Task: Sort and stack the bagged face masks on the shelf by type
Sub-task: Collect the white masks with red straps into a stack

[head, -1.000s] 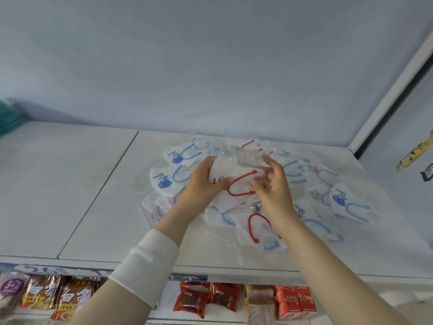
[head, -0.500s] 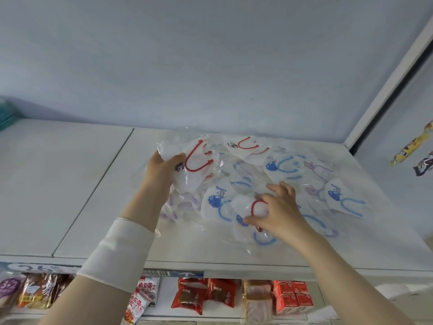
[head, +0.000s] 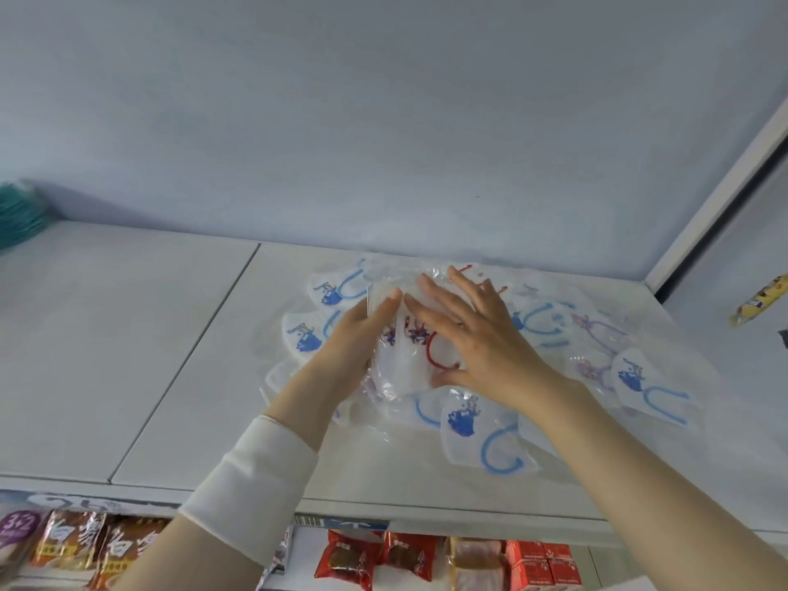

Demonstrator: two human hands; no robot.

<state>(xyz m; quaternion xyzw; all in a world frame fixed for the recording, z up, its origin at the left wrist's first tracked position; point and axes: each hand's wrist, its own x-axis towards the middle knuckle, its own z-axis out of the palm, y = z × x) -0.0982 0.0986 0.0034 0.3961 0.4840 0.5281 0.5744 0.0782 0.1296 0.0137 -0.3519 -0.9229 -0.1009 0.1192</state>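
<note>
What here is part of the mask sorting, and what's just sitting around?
Part of the job:
red-strap masks, between left hand and right hand
blue-strap masks
purple masks
shelf

Lying about:
snack packs
red cartons
teal item
hanging packet

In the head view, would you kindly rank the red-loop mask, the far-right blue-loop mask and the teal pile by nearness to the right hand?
1. red-loop mask, under the right hand
2. far-right blue-loop mask, to its right
3. teal pile, far left
</note>
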